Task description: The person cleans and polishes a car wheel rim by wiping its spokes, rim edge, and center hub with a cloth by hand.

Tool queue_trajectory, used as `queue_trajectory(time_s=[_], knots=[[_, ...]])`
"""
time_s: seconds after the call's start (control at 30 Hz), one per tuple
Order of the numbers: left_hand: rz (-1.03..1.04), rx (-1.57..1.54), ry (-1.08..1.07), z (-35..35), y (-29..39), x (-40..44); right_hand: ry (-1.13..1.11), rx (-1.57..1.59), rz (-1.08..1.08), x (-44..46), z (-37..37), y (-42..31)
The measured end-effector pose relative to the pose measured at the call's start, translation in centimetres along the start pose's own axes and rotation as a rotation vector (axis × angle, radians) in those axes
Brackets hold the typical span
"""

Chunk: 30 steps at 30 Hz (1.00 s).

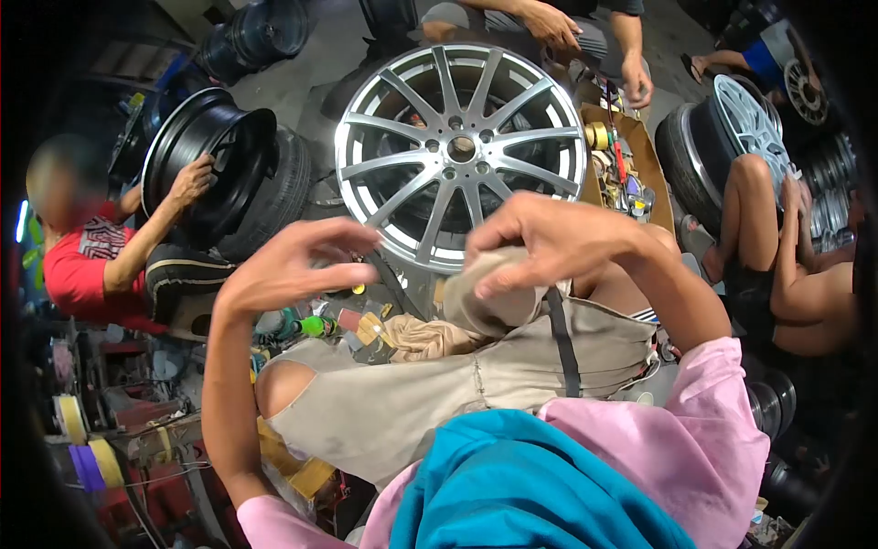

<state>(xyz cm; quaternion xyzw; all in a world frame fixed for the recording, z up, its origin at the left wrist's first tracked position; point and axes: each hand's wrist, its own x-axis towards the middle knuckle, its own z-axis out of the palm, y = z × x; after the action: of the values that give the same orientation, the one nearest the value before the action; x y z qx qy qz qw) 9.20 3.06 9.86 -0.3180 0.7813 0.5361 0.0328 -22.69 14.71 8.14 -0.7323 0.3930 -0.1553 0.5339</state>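
In the head view, my left hand (297, 263) is raised over my lap, near the wheel's lower left edge. Its thumb and fingers are apart, with nothing between them. My right hand (562, 240) is beside the wheel's lower right edge, its fingers curved and the thumb in front of a beige cloth (480, 306) that hangs below. The fingers' inner side is partly hidden. A silver multi-spoke alloy wheel (460, 146) lies face up ahead of both hands, apart from the left one. A worn beige apron (393, 403) covers my lap.
A cardboard box (654, 174) of small tools and tins stands right of the wheel. A crumpled tan cloth (425, 339) and a green bottle (315, 326) lie below it. Co-workers handle a black rim (206, 174) at left and a silver wheel (750, 119) at right; another person sits ahead.
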Motion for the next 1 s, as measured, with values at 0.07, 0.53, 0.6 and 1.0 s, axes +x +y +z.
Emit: queue_trajectory(time_s=[0.07,0.53,0.6,1.0], knots=[[0.215,0.145,-0.043,2.9,4.3,2.7,0.115,-0.136,-0.109,0.8,-1.1,-1.2],[0.327,-0.295,0.421,4.9,9.0,3.3,0.390,0.491,-0.047,-0.3,4.1,4.0],[0.331,-0.232,0.597,4.3,9.0,2.6,0.481,0.739,-0.159,0.1,3.8,3.6],[0.267,0.087,0.157,10.0,-2.0,10.5,0.877,0.794,-0.357,-7.3,2.3,3.1]])
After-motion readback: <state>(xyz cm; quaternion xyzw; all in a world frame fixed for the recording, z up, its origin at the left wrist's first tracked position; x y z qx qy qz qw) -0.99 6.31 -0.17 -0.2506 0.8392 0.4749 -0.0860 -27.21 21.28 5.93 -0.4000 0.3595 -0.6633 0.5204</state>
